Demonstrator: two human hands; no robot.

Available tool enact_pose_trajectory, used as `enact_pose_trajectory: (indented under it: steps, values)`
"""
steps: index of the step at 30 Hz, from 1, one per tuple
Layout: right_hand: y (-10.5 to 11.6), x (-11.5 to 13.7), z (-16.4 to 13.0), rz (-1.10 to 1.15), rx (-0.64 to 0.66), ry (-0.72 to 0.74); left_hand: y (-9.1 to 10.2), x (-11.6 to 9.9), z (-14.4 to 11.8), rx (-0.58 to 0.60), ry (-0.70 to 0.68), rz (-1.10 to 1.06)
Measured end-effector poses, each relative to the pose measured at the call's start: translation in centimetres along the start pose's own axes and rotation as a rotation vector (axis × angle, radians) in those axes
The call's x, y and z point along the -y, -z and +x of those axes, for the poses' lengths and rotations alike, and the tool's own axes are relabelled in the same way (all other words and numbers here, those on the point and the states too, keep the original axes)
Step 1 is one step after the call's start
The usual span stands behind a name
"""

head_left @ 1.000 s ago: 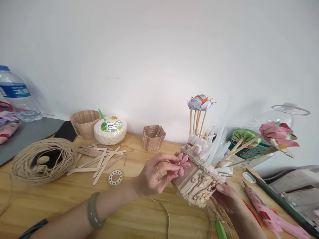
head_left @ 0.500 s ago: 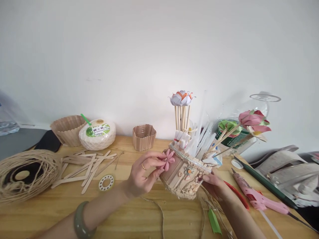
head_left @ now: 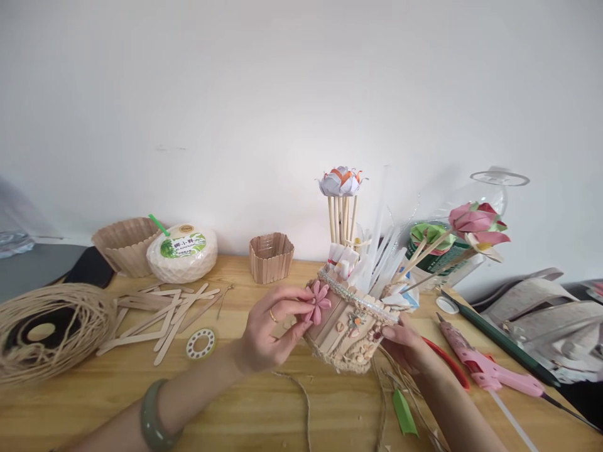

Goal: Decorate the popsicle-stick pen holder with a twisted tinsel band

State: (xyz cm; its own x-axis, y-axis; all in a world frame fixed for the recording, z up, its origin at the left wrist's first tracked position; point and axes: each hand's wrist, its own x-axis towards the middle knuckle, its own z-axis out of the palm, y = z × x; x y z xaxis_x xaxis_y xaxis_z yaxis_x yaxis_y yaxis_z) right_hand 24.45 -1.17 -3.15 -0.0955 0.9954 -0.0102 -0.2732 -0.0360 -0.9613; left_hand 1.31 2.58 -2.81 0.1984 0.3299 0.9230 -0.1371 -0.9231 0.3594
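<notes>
Left hand (head_left: 268,329) fingertips pinch pink flower (head_left: 320,302) against tilted stick holder (head_left: 351,326), unchanged from a second ago; likely pressing on. Right hand (head_left: 407,345) steadies holder; fingers partly hidden.

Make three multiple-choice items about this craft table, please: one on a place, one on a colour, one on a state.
1. Where does the twine coil lie?
A. far left on the table
B. inside the stick pot
C. beside the glue gun

2. What colour is the flower pinched by the left hand?
A. blue
B. pink
C. yellow

3. How does the stick pot stand?
A. flat and upright
B. upside down
C. tilted, with the right hand supporting it

Answers:
1 A: the coil sits at the left edge.
2 B: its petals are pink.
3 C: its rim leans left.
</notes>
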Motion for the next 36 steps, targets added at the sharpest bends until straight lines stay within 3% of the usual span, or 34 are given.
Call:
enact_pose_trajectory:
  steps: [9,19,30,36]
  values:
    - [1.3,-0.8,0.0,-0.034,-0.016,-0.06,0.6,-0.2,0.4,0.004,-0.011,0.057]
    - [3.0,-2.4,0.0,-0.059,-0.099,-0.004,0.5,0.0,0.0,-0.006,0.002,0.058]
    - [1.6,-1.2,-0.2,-0.069,-0.067,-0.024,0.2,-0.3,-0.2,-0.019,0.01,0.04]
    - [2.9,-1.6,-0.1,-0.114,-0.044,-0.031,0.1,-0.7,-0.4,-0.02,0.036,0.075]
